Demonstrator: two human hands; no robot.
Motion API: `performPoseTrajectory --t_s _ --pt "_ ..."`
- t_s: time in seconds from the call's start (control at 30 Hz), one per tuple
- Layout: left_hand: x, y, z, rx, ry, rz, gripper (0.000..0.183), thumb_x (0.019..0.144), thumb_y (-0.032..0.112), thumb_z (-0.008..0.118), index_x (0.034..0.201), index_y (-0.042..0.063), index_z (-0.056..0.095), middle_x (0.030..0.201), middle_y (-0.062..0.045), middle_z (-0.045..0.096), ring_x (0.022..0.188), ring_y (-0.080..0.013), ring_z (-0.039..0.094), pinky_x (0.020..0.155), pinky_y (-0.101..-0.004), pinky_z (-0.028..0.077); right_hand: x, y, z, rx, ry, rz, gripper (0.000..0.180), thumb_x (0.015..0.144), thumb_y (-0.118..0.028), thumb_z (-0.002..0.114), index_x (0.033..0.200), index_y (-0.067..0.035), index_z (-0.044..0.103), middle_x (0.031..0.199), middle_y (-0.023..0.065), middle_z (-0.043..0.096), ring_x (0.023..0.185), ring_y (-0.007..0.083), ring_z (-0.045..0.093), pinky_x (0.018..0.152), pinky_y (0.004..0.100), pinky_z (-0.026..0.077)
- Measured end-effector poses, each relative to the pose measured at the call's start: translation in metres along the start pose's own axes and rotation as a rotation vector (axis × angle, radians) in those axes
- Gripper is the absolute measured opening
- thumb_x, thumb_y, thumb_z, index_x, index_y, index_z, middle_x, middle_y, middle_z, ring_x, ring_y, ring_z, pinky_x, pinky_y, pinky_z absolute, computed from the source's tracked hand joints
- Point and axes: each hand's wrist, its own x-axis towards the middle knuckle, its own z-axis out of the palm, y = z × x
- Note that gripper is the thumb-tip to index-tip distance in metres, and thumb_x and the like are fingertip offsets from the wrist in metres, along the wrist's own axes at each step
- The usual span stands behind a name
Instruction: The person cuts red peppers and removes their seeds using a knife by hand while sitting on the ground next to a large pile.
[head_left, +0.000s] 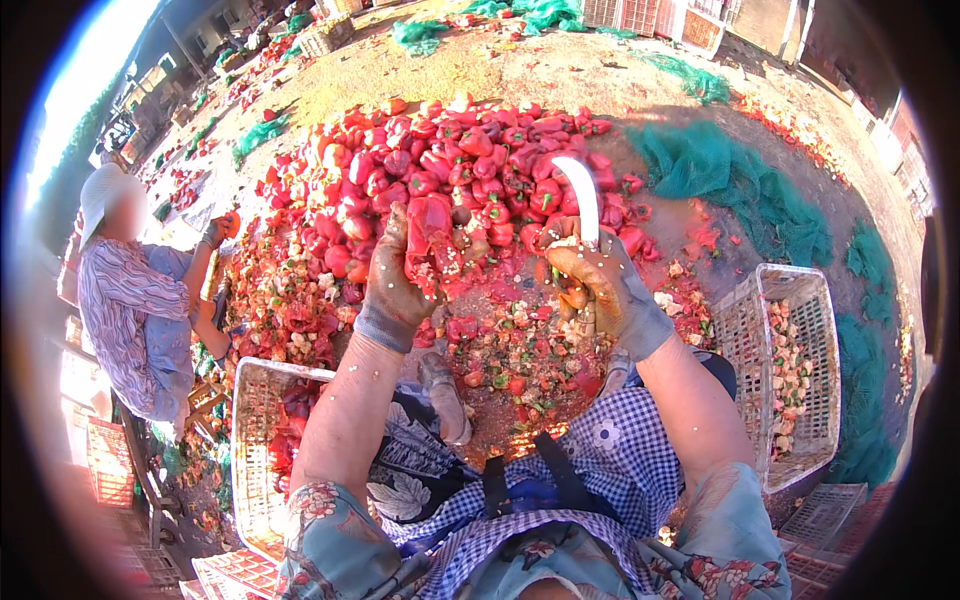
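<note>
A cut-open red bell pepper (428, 238) is gripped in my gloved left hand (391, 289), its torn lower end dotted with pale seeds. My right hand (604, 281), in a stained glove, grips a curved knife (582, 193) whose bright blade points up and bends left. Something with a green bit shows under the right fingers; I cannot tell whether it is a pepper core. Beyond both hands rises a large heap of whole red bell peppers (457, 154). Seeds and cut-off cores (517, 352) litter the ground between my feet.
A plastic crate (244, 442) with red pepper pieces stands by my left arm. On the right, another crate (799, 277) holds pale cores. Green netting (750, 195) lies to the right. A person (135, 300) in a hat sits at the left, holding a pepper.
</note>
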Motion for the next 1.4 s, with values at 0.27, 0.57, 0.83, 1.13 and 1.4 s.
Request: performPoseTrajectory --t_s 0.27,0.57,0.83,1.13,1.4 --pt "-0.107 0.134 0.003 1.793 0.385 -0.127 0.031 0.087 0.025 0.064 0.103 -0.002 0.059 0.093 -0.007 0.065 0.085 -0.0122 0.058 0.078 -0.0255 0.046 -0.025 -0.018 -0.036 0.021 -0.110 -0.129 0.027 0.082 -0.018 0.060 0.104 -0.004 0.054 0.075 0.0072 0.060 0.042 0.0065 0.045 0.039 0.0227 0.043" --pt "-0.092 0.080 0.037 1.438 0.295 -0.057 0.031 0.089 0.024 0.061 0.113 0.004 0.060 0.093 -0.005 0.064 0.081 -0.0143 0.063 0.075 -0.0284 0.052 -0.029 -0.012 -0.034 -0.132 -0.192 -0.033 0.035 0.080 -0.014 0.063 0.111 -0.006 0.050 0.079 0.0041 0.060 0.044 0.0054 0.046 0.042 0.0208 0.043" --pt "-0.009 -0.079 0.076 0.989 -0.167 -0.149 0.037 0.092 0.025 0.059 0.118 0.000 0.054 0.090 -0.003 0.062 0.073 -0.0096 0.061 0.063 -0.0250 0.050 -0.063 -0.024 -0.006 -0.198 -0.032 0.054 0.042 0.077 -0.017 0.065 0.114 -0.003 0.053 0.078 0.0041 0.060 0.049 0.0064 0.051 0.044 0.0185 0.041" --pt "-0.008 -0.068 0.096 0.838 -0.245 -0.180 0.027 0.091 0.016 0.058 0.112 -0.001 0.053 0.087 -0.005 0.063 0.069 -0.0136 0.064 0.062 -0.0269 0.052 -0.074 -0.034 0.009 -0.171 -0.069 -0.049 0.046 0.080 -0.011 0.054 0.125 -0.003 0.046 0.075 0.0084 0.060 0.046 0.0092 0.049 0.041 0.0209 0.041" --pt "-0.032 -0.026 0.073 1.039 -0.116 0.091 0.031 0.091 0.017 0.060 0.116 -0.001 0.054 0.086 0.000 0.060 0.073 -0.0066 0.056 0.064 -0.0251 0.049 -0.077 -0.044 0.017 -0.198 -0.095 -0.208 0.044 0.083 -0.014 0.057 0.124 -0.003 0.045 0.075 0.0084 0.060 0.042 0.0065 0.044 0.040 0.0199 0.039"
